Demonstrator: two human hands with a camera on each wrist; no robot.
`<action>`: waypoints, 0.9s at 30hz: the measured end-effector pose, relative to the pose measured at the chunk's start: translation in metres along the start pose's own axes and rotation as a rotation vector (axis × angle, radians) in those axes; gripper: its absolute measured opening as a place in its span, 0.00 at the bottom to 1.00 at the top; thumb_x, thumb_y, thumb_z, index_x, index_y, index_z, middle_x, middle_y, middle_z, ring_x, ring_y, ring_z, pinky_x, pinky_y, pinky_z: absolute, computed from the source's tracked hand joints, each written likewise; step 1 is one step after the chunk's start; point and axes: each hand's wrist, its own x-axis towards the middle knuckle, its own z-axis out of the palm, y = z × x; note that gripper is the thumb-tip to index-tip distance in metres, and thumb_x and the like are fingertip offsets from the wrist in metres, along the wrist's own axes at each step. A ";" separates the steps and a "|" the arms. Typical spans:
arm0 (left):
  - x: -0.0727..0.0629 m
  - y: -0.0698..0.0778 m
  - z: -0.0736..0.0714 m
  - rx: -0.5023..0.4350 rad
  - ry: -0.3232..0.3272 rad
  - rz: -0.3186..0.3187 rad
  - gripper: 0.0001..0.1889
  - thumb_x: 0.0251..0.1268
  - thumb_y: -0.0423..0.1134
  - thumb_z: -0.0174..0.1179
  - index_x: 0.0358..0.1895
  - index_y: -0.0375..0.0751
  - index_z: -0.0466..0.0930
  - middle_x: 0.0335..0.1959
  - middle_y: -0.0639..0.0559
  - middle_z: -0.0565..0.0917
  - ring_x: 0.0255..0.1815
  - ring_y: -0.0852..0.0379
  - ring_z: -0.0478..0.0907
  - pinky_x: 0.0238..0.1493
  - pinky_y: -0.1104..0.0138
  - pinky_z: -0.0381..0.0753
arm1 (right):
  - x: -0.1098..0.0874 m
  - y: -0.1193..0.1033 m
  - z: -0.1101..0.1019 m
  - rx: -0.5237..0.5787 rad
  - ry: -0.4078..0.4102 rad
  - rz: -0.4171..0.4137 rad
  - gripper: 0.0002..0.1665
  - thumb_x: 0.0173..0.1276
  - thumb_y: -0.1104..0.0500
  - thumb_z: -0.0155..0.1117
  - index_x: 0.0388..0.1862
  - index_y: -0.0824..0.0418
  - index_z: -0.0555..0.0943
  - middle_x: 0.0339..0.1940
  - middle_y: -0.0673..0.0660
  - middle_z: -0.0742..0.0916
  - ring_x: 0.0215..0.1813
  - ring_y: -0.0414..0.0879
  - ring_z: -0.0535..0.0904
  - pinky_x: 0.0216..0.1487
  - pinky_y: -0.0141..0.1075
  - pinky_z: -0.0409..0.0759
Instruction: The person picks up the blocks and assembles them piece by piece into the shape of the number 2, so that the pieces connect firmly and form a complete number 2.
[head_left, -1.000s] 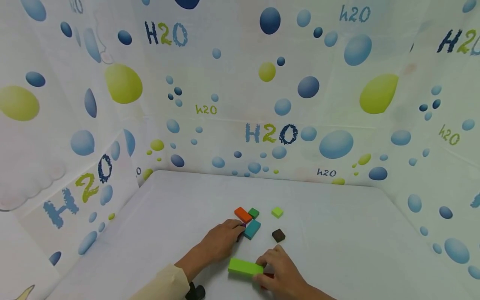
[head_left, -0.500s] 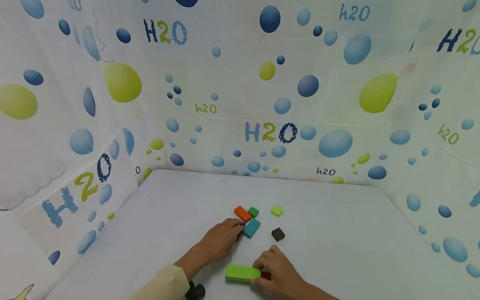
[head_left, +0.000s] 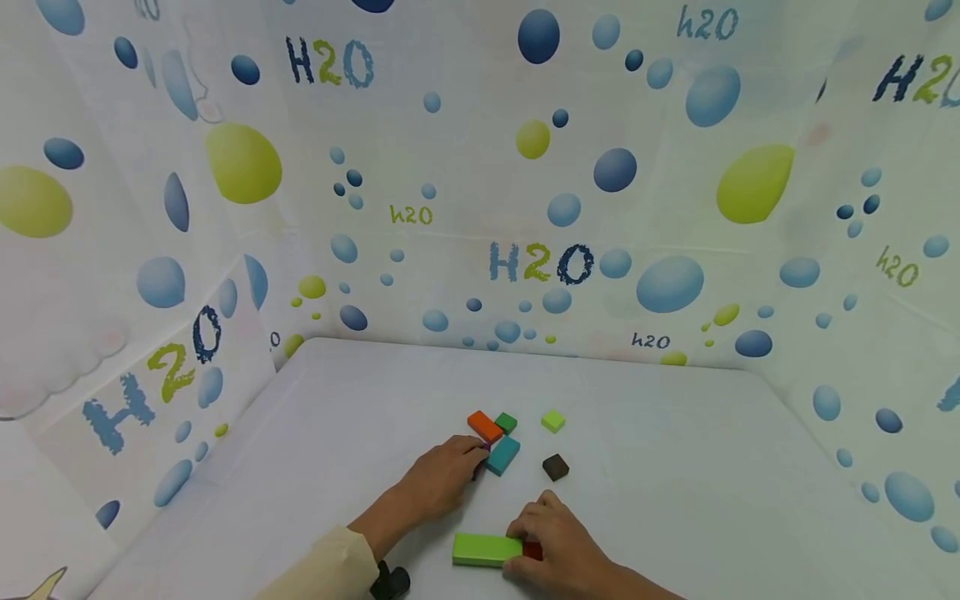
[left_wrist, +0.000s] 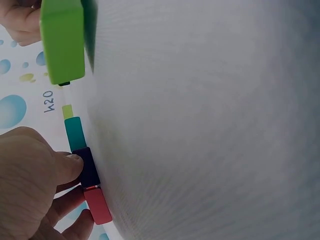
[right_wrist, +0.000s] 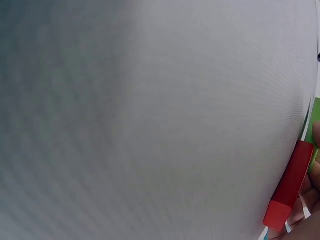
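My left hand (head_left: 442, 477) is at the left of a small block group. Its thumb lies against a dark navy-purple block (left_wrist: 90, 167), the fingers behind it, beside a red block (left_wrist: 98, 205) and a teal block (left_wrist: 76, 133). Nearer the front, my right hand (head_left: 555, 537) pinches the right end of a long lime-green block (head_left: 483, 550) between thumb and fingers. A dark red block (head_left: 532, 551) lines up with that end, partly hidden under the hand; in the right wrist view the red block (right_wrist: 289, 185) shows beside the fingers.
An orange block (head_left: 485, 427), a green block (head_left: 506, 422) and the teal block sit close together beyond my left hand. To their right lie a small lime block (head_left: 553, 421) and a dark brown block (head_left: 556, 467). A patterned curtain (head_left: 480, 167) stands behind the white table (head_left: 675, 467).
My right hand has shifted the long lime-green block slightly toward me and turned it straighter, in line with the dark red block. The left hand has stayed in place.
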 end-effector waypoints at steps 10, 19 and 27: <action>-0.001 0.000 0.000 0.000 0.018 0.016 0.24 0.66 0.32 0.67 0.65 0.40 0.78 0.66 0.48 0.78 0.67 0.51 0.74 0.66 0.57 0.77 | 0.000 0.001 0.002 -0.034 -0.020 0.024 0.17 0.63 0.43 0.74 0.45 0.51 0.87 0.36 0.35 0.80 0.42 0.35 0.65 0.39 0.26 0.69; -0.001 0.000 -0.003 0.003 -0.002 0.022 0.24 0.65 0.31 0.67 0.65 0.39 0.78 0.66 0.47 0.77 0.67 0.51 0.74 0.66 0.57 0.76 | 0.001 0.002 0.004 -0.060 -0.024 0.011 0.18 0.61 0.43 0.76 0.45 0.49 0.87 0.38 0.35 0.80 0.43 0.35 0.65 0.40 0.27 0.69; 0.002 0.002 -0.006 0.022 -0.056 0.016 0.27 0.63 0.31 0.69 0.67 0.39 0.76 0.68 0.47 0.76 0.69 0.50 0.72 0.68 0.57 0.75 | 0.001 0.002 0.001 -0.063 -0.046 0.034 0.21 0.63 0.37 0.72 0.46 0.48 0.87 0.39 0.35 0.81 0.45 0.36 0.66 0.41 0.28 0.72</action>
